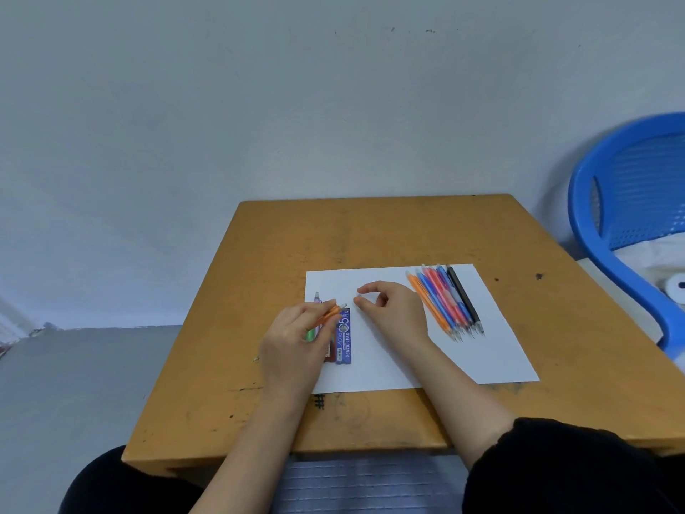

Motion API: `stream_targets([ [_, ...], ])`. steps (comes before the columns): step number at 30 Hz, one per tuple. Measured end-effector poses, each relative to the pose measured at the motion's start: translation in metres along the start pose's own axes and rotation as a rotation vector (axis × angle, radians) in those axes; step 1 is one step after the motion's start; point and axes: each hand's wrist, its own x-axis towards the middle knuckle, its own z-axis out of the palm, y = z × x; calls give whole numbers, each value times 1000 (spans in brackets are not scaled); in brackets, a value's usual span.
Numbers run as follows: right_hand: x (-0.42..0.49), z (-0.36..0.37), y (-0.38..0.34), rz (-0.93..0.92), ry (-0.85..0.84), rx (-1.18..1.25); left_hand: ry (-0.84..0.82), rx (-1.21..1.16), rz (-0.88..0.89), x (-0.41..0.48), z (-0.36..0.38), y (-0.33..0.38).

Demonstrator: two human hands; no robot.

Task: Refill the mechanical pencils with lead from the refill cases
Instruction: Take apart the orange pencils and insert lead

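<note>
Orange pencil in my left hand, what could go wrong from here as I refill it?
1. The left hand holds the orange pencil right above the blue refill case; a slip could knock the case askew.
2. The right hand sits close to the loose row of pencils; a sweep could roll them off the paper.

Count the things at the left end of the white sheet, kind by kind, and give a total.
Pencils: 3 (orange pencil held in the left hand, green pencil, purple pencil)
Refill cases: 2 (blue case, dark red case)
Total: 5
</note>
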Motion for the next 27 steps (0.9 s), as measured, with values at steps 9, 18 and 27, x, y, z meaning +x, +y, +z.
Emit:
stream_targets([
  [9, -3, 1, -3, 5, 22, 18, 18, -19, 11, 1, 0, -1],
  [18, -16, -20, -11, 11, 29, 708, 16, -18, 41, 2, -1, -2],
  [27, -24, -24, -19, -7, -185, 837, 46, -47, 87, 3, -1, -3],
])
